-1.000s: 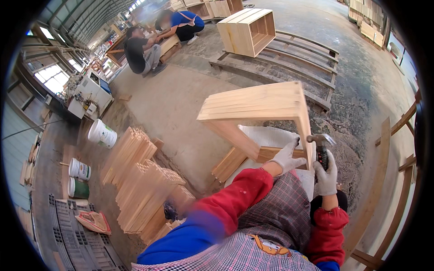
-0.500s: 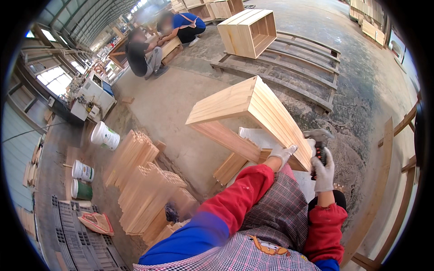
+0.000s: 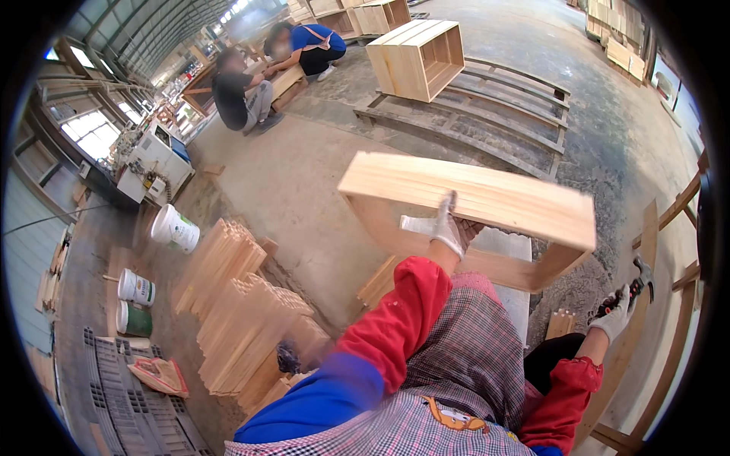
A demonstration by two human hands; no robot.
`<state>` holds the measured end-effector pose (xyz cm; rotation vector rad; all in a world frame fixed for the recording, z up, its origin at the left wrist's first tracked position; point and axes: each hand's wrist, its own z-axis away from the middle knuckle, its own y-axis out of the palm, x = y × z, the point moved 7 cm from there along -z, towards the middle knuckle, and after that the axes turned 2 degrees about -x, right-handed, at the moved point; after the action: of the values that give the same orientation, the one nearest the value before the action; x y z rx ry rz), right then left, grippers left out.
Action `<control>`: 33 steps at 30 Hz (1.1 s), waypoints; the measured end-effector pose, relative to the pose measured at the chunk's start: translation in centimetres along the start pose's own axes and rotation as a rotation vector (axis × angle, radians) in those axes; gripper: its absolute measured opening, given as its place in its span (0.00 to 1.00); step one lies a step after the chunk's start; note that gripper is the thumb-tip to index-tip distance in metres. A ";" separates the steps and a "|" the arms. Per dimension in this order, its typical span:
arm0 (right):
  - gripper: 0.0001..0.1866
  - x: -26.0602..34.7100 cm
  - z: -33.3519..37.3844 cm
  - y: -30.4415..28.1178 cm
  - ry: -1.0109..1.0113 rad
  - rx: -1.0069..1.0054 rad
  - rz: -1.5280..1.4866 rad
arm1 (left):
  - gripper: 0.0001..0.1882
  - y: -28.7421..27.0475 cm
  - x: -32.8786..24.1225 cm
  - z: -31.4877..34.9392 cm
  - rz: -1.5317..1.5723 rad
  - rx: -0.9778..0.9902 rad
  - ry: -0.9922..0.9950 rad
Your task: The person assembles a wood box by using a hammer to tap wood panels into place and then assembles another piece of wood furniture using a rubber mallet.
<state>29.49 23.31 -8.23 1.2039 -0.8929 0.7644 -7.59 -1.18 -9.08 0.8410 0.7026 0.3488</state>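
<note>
A rectangular open frame of pale wood planks (image 3: 525, 199) is held up in front of my lap, its long side running from left to right. My left hand (image 3: 456, 230), in a whitish glove, reaches into the frame and grips its upper long panel. Off to the right and apart from the frame, my gloved right hand (image 3: 614, 318) is closed round the dark handle of a claw hammer (image 3: 645, 278). Below the frame a pale grey slab (image 3: 514, 310) shows in part.
Stacks of wood slats (image 3: 247, 334) lie left of me, beyond them white buckets (image 3: 175, 228) and a green bucket (image 3: 135, 319). Ahead, a wooden crate (image 3: 414, 64) sits on a pallet (image 3: 502, 125). Two people (image 3: 243, 95) crouch far left. A timber rail (image 3: 646, 243) runs along the right.
The frame has turned, so its long side now lies crosswise. My left hand now grips that panel's middle. My right hand has carried the hammer right, away from the frame.
</note>
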 end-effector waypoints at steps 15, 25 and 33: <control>0.12 -4.3 1.3 -0.2 0.195 0.004 0.100 | 0.20 -17.5 6.7 -6.2 0.620 -0.171 -0.215; 0.12 -4.9 4.9 2.2 0.373 0.195 0.233 | 0.36 -24.5 5.6 -4.0 0.030 -0.307 -0.562; 0.14 -5.2 6.0 2.1 0.302 0.366 0.434 | 0.26 -10.5 -7.3 -1.6 -0.575 0.085 0.044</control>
<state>24.27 17.75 -11.16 1.1763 -0.7889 1.4696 -13.85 -10.87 -14.90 0.6760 0.9684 -0.1806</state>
